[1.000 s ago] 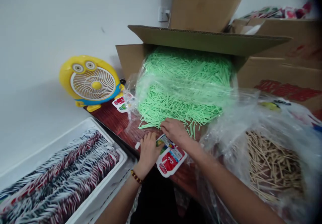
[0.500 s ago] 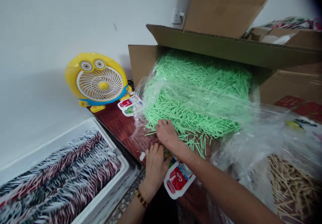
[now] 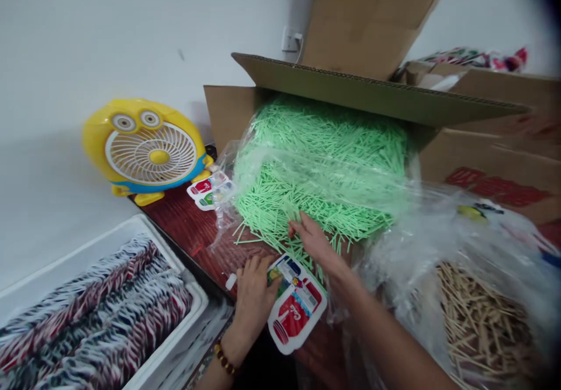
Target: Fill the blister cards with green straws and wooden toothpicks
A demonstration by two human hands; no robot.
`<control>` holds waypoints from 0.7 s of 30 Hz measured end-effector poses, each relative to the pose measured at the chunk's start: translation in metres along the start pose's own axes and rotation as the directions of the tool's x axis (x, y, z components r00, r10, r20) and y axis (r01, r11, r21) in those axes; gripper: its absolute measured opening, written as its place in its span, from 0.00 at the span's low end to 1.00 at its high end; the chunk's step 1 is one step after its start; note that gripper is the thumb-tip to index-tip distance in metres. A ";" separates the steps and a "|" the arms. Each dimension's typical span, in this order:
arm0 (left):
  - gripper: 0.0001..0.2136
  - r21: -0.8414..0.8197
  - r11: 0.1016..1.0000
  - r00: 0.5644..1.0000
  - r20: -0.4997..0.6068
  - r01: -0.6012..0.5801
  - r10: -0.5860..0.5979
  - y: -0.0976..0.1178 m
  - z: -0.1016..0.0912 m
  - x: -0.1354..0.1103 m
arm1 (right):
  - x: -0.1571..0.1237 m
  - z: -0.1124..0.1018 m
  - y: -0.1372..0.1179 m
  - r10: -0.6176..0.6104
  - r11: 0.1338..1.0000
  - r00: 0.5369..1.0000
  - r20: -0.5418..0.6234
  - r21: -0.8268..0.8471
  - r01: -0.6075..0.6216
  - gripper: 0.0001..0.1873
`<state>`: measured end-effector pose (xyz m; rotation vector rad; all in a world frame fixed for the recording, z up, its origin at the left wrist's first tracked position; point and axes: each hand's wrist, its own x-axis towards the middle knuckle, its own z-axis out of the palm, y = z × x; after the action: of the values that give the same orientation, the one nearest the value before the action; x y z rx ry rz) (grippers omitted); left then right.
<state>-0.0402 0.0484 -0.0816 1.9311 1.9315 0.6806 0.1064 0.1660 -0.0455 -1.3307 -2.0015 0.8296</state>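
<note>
My left hand [image 3: 254, 289] lies at the table's near edge, thumb and fingers closed on the edge of a flat, bottle-shaped packet [image 3: 298, 309] printed with red "Cola" artwork. A brown bead bracelet circles that wrist. Above the packet, my right hand [image 3: 312, 239] is pinched at the front of a heap of thin green sticks [image 3: 324, 173]. Pale green streaks show at its fingertips, blurred. The heap spills out of a clear plastic bag in a cardboard box [image 3: 377, 89] lying open towards me. Some loose sticks lie between the hands and the heap.
A yellow cartoon fan [image 3: 151, 150] stands at the back left, with more printed packets [image 3: 205, 190] beside it. A white foam box [image 3: 193, 308] full of upright packets is at the left. Clear plastic [image 3: 394, 261] and tan sticks [image 3: 486, 320] lie right. Other cartons [image 3: 491, 173] stand behind.
My right hand has risen from the heap's lower left edge and moved right, its fingers now pinched. More of the Cola packet shows beside my left hand. The whole view has shifted slightly.
</note>
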 end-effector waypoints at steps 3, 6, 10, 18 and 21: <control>0.14 -0.057 0.998 0.998 -0.059 0.014 -0.017 0.001 -0.004 0.001 | -0.020 -0.016 0.020 0.111 0.928 0.990 -0.084 0.366 -0.073 0.14; 0.16 -0.217 0.976 0.982 -0.188 -0.014 -0.028 0.011 -0.011 0.008 | -0.037 -0.026 0.032 0.121 0.899 0.992 -0.024 0.427 -0.099 0.14; 0.22 -0.671 0.735 0.994 -0.104 -0.103 0.045 0.044 -0.017 0.035 | -0.052 -0.029 0.031 0.097 0.780 0.980 0.173 0.598 -0.183 0.14; 0.17 -0.713 0.685 0.962 0.053 -0.151 0.267 0.096 0.000 0.074 | -0.064 -0.020 0.041 0.075 0.706 0.975 0.208 0.680 -0.199 0.14; 0.19 -0.710 0.687 0.971 0.020 -0.155 0.240 0.088 -0.004 0.064 | -0.068 -0.029 0.043 0.108 0.739 0.984 0.143 0.651 -0.175 0.14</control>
<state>0.0297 0.1085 -0.0234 1.6168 1.1227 1.1442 0.1750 0.1204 -0.0693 -1.0251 -1.4377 1.5299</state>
